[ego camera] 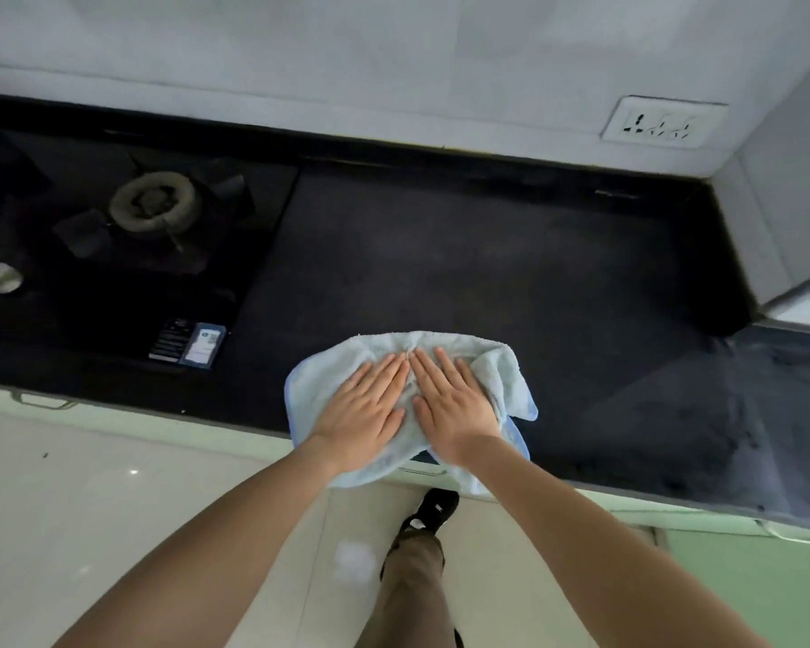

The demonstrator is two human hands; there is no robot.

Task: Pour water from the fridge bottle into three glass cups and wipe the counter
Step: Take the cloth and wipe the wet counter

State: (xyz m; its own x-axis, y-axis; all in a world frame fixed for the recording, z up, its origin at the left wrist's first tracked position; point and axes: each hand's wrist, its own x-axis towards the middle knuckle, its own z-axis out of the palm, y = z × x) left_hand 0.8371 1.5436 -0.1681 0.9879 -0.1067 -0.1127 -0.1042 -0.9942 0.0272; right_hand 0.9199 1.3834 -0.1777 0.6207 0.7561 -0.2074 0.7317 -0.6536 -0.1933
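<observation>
**Both palms flat on cloth at counter front edge**

Left hand (363,409) and right hand (450,404) lie side by side, fingers straight, pressing the light blue cloth (328,381) onto the dark counter (487,254). Nothing is gripped. Cloth sits at 6 o'clock on the counter, its near edge overhanging. Gas burner (153,203) at 10 o'clock; wall socket (665,123) at 2 o'clock. Shoe (433,509) on the floor below.

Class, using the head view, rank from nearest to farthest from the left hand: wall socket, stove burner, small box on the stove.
From the left hand:
1. Small box, left, on the stove's near corner.
2. Stove burner, far left.
3. Wall socket, far right, on the wall.
</observation>
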